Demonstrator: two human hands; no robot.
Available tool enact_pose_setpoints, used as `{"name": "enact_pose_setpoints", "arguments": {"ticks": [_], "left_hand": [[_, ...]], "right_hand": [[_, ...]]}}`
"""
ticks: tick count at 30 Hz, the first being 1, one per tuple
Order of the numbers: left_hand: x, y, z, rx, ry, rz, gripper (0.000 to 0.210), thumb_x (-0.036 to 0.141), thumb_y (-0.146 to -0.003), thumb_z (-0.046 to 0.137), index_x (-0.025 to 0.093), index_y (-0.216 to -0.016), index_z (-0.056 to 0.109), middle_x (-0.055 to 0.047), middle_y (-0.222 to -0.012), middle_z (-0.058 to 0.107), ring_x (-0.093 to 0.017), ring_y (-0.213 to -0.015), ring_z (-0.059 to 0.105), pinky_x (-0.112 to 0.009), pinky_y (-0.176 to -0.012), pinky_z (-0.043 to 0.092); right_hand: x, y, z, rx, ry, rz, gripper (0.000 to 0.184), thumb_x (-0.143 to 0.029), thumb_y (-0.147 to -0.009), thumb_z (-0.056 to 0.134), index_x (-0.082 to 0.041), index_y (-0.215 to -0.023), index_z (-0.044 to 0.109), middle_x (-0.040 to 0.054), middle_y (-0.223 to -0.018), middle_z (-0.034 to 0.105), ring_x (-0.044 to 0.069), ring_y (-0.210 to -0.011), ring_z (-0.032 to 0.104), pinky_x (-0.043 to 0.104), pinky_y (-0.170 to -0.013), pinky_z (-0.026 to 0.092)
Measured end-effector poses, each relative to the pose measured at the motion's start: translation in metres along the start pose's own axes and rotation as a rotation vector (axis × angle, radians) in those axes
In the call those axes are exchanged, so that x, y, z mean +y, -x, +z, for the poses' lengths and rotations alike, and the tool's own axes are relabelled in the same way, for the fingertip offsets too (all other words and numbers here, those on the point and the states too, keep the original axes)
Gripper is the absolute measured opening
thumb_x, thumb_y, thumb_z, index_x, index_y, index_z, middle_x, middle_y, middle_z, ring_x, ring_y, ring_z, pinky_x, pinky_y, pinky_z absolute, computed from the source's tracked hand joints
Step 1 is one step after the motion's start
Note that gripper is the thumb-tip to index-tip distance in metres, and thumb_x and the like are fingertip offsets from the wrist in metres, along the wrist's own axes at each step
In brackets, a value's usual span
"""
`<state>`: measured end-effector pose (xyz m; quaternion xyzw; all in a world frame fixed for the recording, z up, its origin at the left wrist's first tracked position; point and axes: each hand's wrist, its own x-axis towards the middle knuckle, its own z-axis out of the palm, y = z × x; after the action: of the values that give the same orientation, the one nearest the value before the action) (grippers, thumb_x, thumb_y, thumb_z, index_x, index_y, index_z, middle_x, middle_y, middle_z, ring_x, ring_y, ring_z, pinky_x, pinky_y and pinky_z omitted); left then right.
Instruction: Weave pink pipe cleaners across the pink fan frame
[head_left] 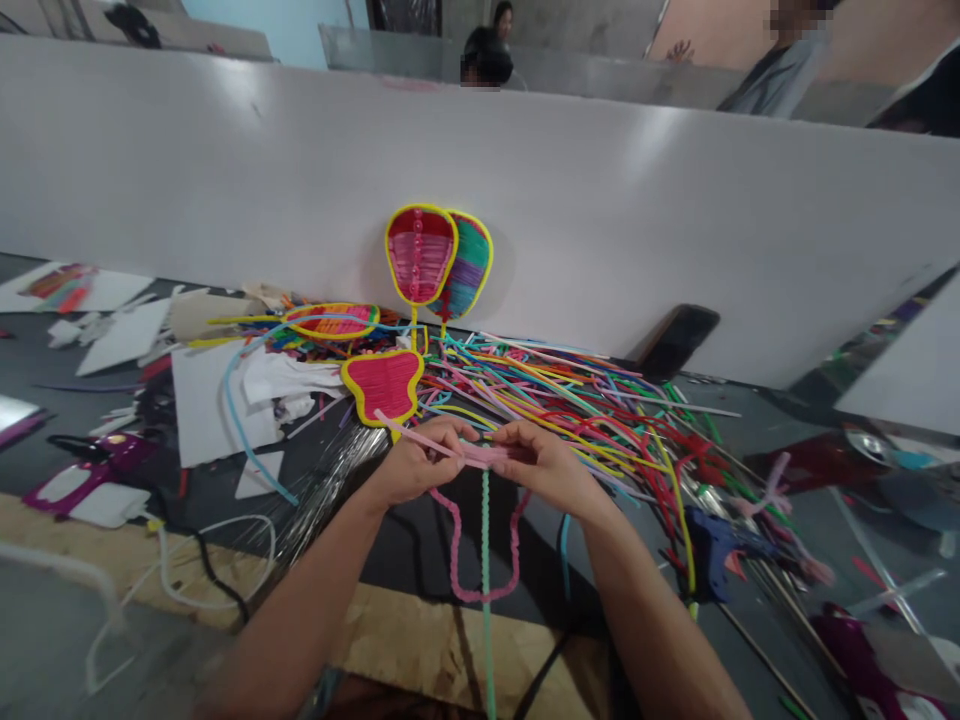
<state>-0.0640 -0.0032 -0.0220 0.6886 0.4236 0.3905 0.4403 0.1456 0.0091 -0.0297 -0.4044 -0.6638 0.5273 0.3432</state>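
Between my two hands is a pipe-cleaner frame [455,560], a pink fuzzy outline with a mint green stem [486,560] running down its middle. My left hand [427,458] pinches light pink pipe cleaners wound across the frame's upper part; a loose light pink end [405,431] sticks out to the upper left. At the other side my right hand [536,462] is closed on the same pink band. Just beyond my left hand lies a finished pink fan with a yellow rim [384,390].
Two yellow-rimmed fans [421,255] lean against the white partition [225,170]. Loose colored pipe cleaners [555,390] spread across the table's back. A phone [679,340] leans at right, near a blue glue gun [709,555]. White paper pieces [217,400] lie left. People are beyond the partition.
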Motion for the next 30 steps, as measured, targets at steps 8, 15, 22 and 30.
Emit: {"name": "enact_pose_setpoints", "arguments": {"ticks": [8,15,22,30], "left_hand": [[0.009,0.002,0.005,0.045,0.026,0.038,0.008,0.022,-0.071,0.059,0.017,-0.065,0.056,-0.008,-0.096,0.064,-0.020,-0.091,0.059,-0.032,-0.080,0.047],[0.004,-0.001,0.013,0.071,0.476,-0.162,0.019,0.029,-0.071,0.069,0.015,-0.076,0.056,-0.006,-0.105,0.060,-0.015,-0.075,0.063,-0.031,-0.073,0.051],[0.011,0.000,0.007,0.015,0.405,-0.218,0.080,0.023,-0.056,0.081,0.024,-0.127,0.044,-0.008,-0.115,0.058,-0.021,-0.100,0.057,-0.029,-0.083,0.045],[0.022,-0.002,0.003,0.067,0.102,-0.258,0.073,0.038,-0.061,0.077,0.020,-0.124,0.047,-0.008,-0.113,0.059,-0.023,-0.103,0.056,-0.036,-0.088,0.044]], "right_hand": [[-0.007,0.004,-0.009,-0.054,-0.129,0.064,0.026,-0.028,-0.069,0.068,-0.017,-0.089,0.055,-0.0035,-0.071,0.056,0.008,-0.060,0.048,0.020,-0.055,0.038],[-0.023,0.007,-0.010,0.009,-0.080,0.053,0.027,-0.023,-0.070,0.064,-0.018,-0.093,0.052,-0.0035,-0.072,0.054,0.008,-0.061,0.049,0.020,-0.054,0.037],[-0.021,0.008,-0.011,0.057,-0.069,0.032,0.027,-0.024,-0.070,0.063,-0.018,-0.094,0.052,-0.0029,-0.074,0.055,0.009,-0.061,0.052,0.022,-0.058,0.041],[-0.021,0.015,-0.004,0.140,0.133,-0.048,0.021,-0.021,-0.075,0.059,-0.020,-0.095,0.054,-0.0010,-0.079,0.062,0.012,-0.069,0.058,0.024,-0.064,0.046]]}}
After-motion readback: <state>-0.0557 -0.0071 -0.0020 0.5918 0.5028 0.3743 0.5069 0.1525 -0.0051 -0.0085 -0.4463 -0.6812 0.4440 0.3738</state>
